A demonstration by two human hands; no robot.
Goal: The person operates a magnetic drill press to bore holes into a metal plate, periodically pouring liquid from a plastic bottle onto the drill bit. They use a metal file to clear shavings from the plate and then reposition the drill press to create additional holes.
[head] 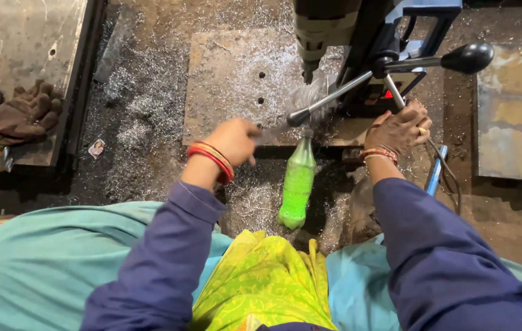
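My left hand [234, 140] is closed around a thin brush or rod whose far end is blurred near the drill bit [307, 75] over a rusty steel plate [230, 79] with small holes. My right hand [400, 129] grips one spoke of the drill machine's feed handle [389, 64], which ends in black knobs. A green plastic bottle [298, 184] lies between my arms, just below the plate's near edge. Metal shavings cover the plate around the bit.
A magnetic drill machine [359, 37] stands on the plate at top centre. Worn work gloves [19, 116] lie on a thick steel slab [22, 37] at left. Another rusty plate [515, 116] sits at right. A blue tube [436, 168] lies by my right wrist.
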